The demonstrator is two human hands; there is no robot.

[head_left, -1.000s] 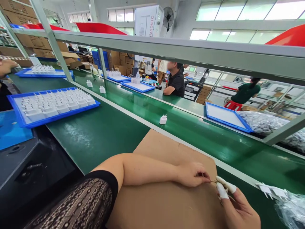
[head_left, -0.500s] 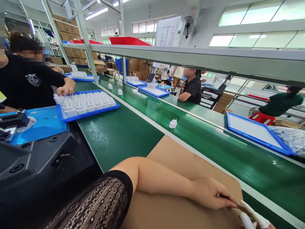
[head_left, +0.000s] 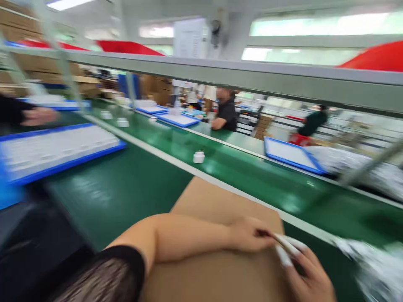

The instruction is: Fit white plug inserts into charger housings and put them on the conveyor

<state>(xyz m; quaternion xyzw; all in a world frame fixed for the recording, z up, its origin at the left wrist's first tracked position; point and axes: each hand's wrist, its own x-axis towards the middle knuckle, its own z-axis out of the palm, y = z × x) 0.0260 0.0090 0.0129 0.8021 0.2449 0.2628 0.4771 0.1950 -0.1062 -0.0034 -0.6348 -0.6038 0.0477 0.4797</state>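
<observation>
My left hand (head_left: pixel 252 235) reaches across a brown cardboard sheet (head_left: pixel 217 268), its thumb and fingers pinched together. Facing it at the lower right is my right hand (head_left: pixel 307 268), with white coverings on the thumb and fingertip. The fingertips of both hands meet at a thin, pale brownish piece (head_left: pixel 285 243), too small and blurred to name. Beyond the sheet, a white plug adapter (head_left: pixel 199 157) stands on the green conveyor belt (head_left: pixel 239 167).
At left lies a blue tray (head_left: pixel 75 167) filled with white plug adapters, a co-worker's hand (head_left: pixel 40 116) behind it. A grey shelf beam (head_left: pixel 201 71) crosses above the belt. Clear plastic bags (head_left: pixel 378 264) lie at right. A blue-rimmed tray (head_left: pixel 292 155) sits across the belt.
The view has turned right, so the scene shifts left and blurs. More of my right hand now shows, along with the plastic bags at right. My hands stay together at the small piece.
</observation>
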